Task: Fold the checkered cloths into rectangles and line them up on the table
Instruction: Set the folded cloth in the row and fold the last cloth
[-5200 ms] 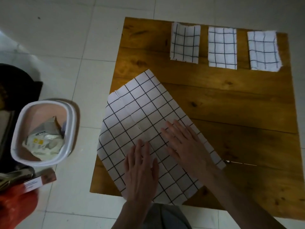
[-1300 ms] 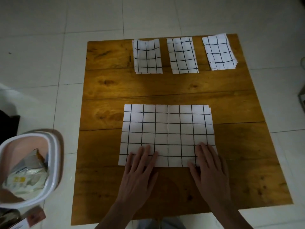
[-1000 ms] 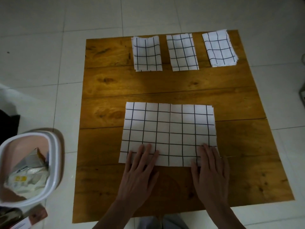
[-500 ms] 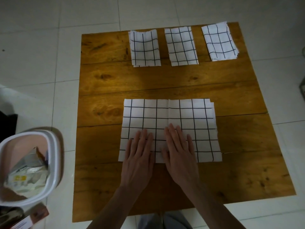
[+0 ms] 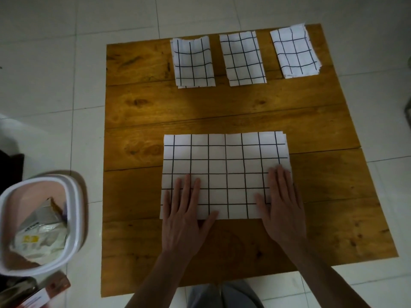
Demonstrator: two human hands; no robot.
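Observation:
A white cloth with a black grid point(image 5: 224, 165) lies folded in half as a wide rectangle in the middle of the wooden table point(image 5: 138, 112). My left hand point(image 5: 185, 213) presses flat on its near left corner, fingers straight. My right hand point(image 5: 281, 201) lies flat on its near right edge. Three small folded checkered cloths stand in a row along the far edge: one on the left point(image 5: 193, 62), one in the middle point(image 5: 242, 58), one on the right point(image 5: 294, 54).
A white and pink bin point(image 5: 37, 223) holding crumpled packaging stands on the tiled floor left of the table. A small carton point(image 5: 42, 294) lies at the lower left corner. Bare wood shows left of the folded row and right of the big cloth.
Both hands slid apart from the middle of the cloth's near edge out to its left and right corners. Before that, the cloth was turned from a diagonal lie to square with the table.

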